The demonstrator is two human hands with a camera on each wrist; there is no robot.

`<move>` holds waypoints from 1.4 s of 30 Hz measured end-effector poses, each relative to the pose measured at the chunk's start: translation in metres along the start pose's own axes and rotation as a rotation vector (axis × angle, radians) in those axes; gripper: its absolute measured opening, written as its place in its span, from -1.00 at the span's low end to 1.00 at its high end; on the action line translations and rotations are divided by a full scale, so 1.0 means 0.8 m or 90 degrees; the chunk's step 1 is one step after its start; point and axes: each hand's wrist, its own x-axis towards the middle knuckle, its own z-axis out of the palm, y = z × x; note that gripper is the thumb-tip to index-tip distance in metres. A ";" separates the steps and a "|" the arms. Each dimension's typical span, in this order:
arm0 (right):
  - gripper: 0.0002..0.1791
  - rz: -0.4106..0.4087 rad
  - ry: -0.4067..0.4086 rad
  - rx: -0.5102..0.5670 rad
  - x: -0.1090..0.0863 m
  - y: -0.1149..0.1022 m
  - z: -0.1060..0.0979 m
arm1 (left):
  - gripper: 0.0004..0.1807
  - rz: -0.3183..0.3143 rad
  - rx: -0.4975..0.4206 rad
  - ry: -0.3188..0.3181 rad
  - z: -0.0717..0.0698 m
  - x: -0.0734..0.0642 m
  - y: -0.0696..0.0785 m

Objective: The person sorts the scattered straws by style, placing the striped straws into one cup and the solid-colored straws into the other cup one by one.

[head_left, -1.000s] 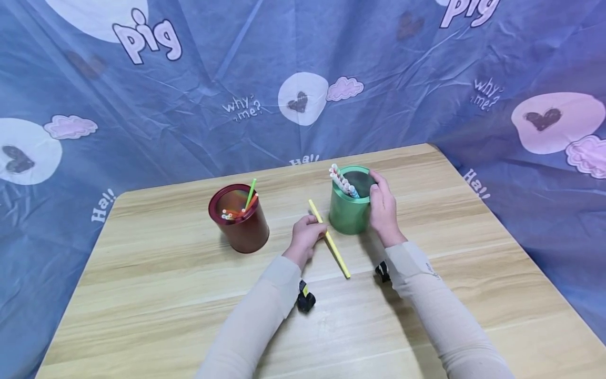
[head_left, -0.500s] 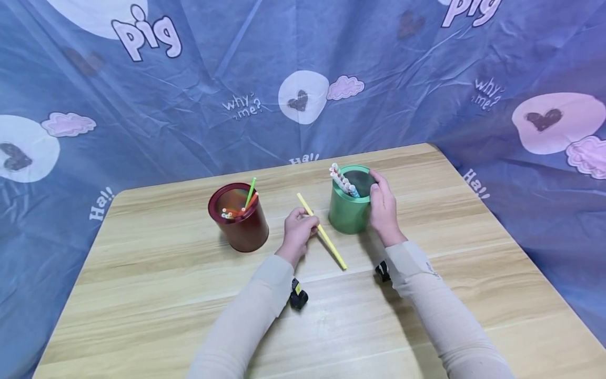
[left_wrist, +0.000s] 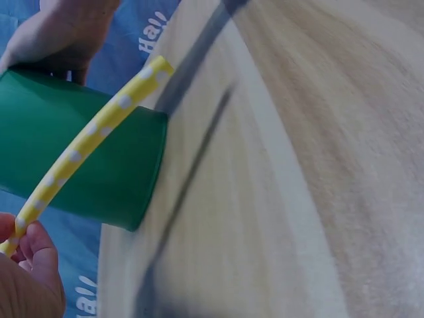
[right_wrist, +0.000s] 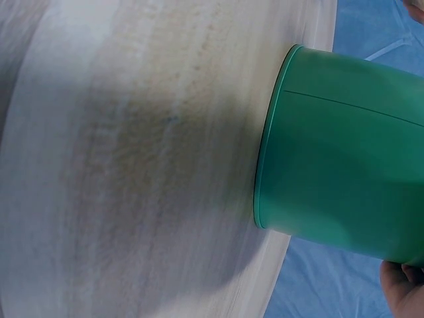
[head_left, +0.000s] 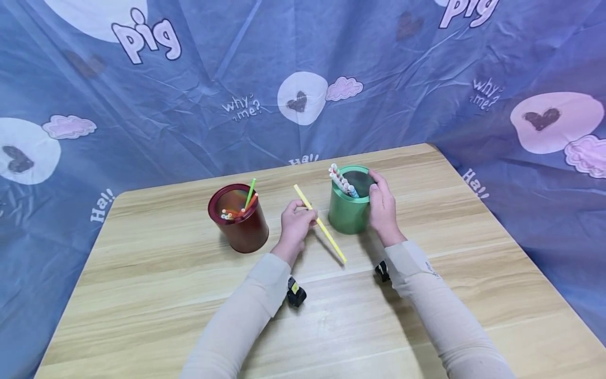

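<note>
My left hand (head_left: 294, 227) pinches a yellow paper straw (head_left: 326, 235) near its middle. In the left wrist view the straw (left_wrist: 76, 156) shows white dots, and its shadow falls apart from it on the wood, so it is off the table. A green can (head_left: 347, 217) stands upright to the right of it. My right hand (head_left: 384, 215) grips this can by its right side and rim. Several patterned paper straws (head_left: 340, 179) lean at the can's left rim. The right wrist view shows the can's wall (right_wrist: 344, 156), with only part of the hand in sight.
A dark red can (head_left: 246, 231) stands on the left of the wooden table (head_left: 156, 263). It holds a green straw (head_left: 250, 192), an orange one and several pale-tipped ones. A blue printed cloth (head_left: 199, 105) hangs behind the table. A black device (head_left: 296, 295) sits under each wrist.
My left hand has moved left and away from me with the yellow straw, drawing it further from the green can. The right hand stays on the green can, which has not moved.
</note>
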 end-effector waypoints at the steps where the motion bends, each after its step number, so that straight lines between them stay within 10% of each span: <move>1: -0.52 -0.001 0.000 -0.004 0.001 0.006 0.001 | -0.71 0.003 -0.002 0.000 0.001 -0.001 0.003; 15: -0.54 0.001 -0.005 -0.004 -0.010 -0.041 -0.002 | -0.69 0.088 -0.044 0.010 0.011 -0.011 0.038; 42: -0.54 -0.004 0.000 -0.006 -0.011 -0.040 -0.003 | -0.73 0.259 -0.063 0.008 0.010 -0.037 0.103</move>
